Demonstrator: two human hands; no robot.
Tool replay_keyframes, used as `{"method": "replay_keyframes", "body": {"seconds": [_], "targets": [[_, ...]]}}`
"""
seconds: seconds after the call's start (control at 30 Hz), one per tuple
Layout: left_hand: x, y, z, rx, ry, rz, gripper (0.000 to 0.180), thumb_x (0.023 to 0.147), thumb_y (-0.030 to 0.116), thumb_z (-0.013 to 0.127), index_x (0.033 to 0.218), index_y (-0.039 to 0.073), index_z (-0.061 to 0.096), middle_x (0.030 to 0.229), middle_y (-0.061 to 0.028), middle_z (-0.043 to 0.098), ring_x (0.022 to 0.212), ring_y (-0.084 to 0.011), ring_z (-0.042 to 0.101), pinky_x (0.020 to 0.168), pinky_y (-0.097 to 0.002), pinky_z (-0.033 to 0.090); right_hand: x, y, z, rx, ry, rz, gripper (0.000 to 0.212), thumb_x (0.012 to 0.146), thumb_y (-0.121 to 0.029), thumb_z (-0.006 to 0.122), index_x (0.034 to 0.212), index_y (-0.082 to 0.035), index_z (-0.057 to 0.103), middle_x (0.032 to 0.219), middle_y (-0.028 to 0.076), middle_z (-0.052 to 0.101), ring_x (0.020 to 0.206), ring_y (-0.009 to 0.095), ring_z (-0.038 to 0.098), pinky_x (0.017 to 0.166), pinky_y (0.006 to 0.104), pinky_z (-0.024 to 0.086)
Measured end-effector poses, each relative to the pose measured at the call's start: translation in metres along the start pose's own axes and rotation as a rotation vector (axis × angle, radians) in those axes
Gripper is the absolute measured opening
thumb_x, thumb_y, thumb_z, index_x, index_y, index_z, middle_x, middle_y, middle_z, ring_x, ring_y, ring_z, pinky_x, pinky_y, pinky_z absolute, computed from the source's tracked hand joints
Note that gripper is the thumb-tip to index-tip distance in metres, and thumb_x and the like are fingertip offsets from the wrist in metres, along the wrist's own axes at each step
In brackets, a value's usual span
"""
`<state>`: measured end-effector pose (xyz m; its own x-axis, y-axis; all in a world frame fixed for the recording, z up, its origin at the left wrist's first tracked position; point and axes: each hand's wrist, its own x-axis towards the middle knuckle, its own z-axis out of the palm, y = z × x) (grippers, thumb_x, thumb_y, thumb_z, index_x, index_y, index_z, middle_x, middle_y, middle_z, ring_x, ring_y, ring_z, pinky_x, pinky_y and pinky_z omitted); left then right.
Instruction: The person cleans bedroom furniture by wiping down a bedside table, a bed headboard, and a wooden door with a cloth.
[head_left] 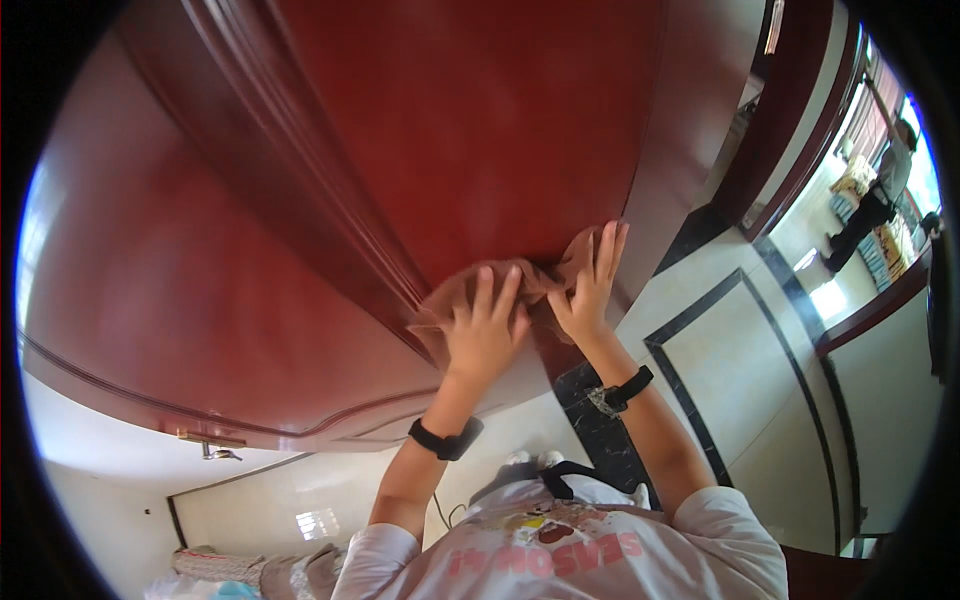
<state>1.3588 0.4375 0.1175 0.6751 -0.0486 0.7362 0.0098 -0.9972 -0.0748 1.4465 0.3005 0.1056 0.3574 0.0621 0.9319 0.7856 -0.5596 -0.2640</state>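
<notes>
A thin brown cloth lies bunched against the lower part of a glossy dark red wooden surface with raised moulding. My left hand presses flat on the cloth's left part, fingers spread. Further right, my right hand rests on the cloth's other part, near the right edge of the red panel, its fingers stretched upward and apart. Both palms face the wood, and part of the cloth is hidden under them. I wear a dark band on the left wrist and another band on the right.
At lower left, a red door carries a metal handle. Pale floor tiles with black borders extend to the right. Through a doorway at far right stands another person. Bundled fabric lies at bottom left.
</notes>
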Motion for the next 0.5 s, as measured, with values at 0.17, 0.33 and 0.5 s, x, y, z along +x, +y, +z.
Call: {"method": "replay_keyframes", "body": {"seconds": [0.17, 0.33, 0.5], "targets": [[0.040, -0.010, -0.007, 0.152, 0.390, 0.015, 0.048, 0.073, 0.039, 0.055, 0.117, 0.020, 0.057, 0.133, -0.0138, 0.039, 0.116, -0.0434, 0.035, 0.093, -0.0673, 0.009, 0.053, -0.012, -0.006, 0.019, 0.065, -0.040, 0.053, 0.073, -0.017, 0.053, 0.118, 0.008, 0.043, 0.140, 0.026, 0.018, 0.126, 0.053, 0.014, 0.099, 0.0594, 0.020], [0.004, -0.001, 0.038, 0.134, 0.434, 0.124, 0.041, 0.073, 0.034, 0.055, 0.109, 0.014, 0.062, 0.123, -0.0110, 0.050, 0.107, -0.0354, 0.045, 0.093, -0.0585, 0.021, 0.012, 0.012, 0.000, -0.018, -0.041, -0.140, 0.063, 0.084, -0.031, 0.048, 0.133, 0.004, 0.028, 0.144, 0.022, 0.009, 0.128, 0.051, 0.010, 0.102, 0.0562, 0.015], [0.021, 0.034, 0.047, -0.054, 0.405, 0.154, 0.033, 0.074, 0.012, 0.055, 0.106, 0.006, 0.063, 0.123, -0.0124, 0.049, 0.105, -0.0347, 0.048, 0.088, -0.0456, 0.036, -0.005, 0.052, 0.001, 0.140, -0.128, -0.226, 0.051, 0.081, -0.021, 0.054, 0.124, 0.004, 0.042, 0.144, 0.021, 0.012, 0.126, 0.051, 0.017, 0.101, 0.0546, 0.022]]}}
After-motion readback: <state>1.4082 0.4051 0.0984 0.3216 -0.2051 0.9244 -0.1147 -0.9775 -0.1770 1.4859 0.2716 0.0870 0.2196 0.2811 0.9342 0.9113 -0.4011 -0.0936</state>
